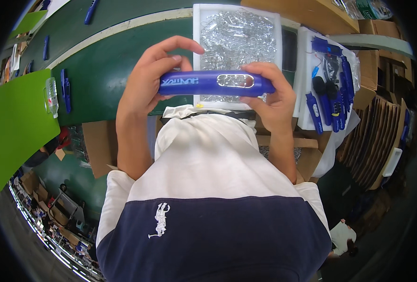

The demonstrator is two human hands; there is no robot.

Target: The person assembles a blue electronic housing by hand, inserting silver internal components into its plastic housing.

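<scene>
A long, smooth blue handheld-device housing (201, 89) lies level between my two hands, with a silver-rimmed oval panel right of its middle and light lettering on its left part. My left hand (147, 75) grips the left end, its index finger lifted and curved off the housing. At the opposite end, my right hand (278, 96) pinches it between thumb above-lying fingers and the near edge. Beneath and beyond the housing sits a white tray (196, 28) filled with many small shiny pieces (239, 40); the housing hides part of its near side.
To the right, another white tray (304, 47) holds several blue housings (313, 112) and black parts. Cardboard dividers (370, 141) stand beyond it. On the left are a green table (105, 80), a blue housing (66, 91), a clear bottle (51, 97) and a lime-green board (20, 122).
</scene>
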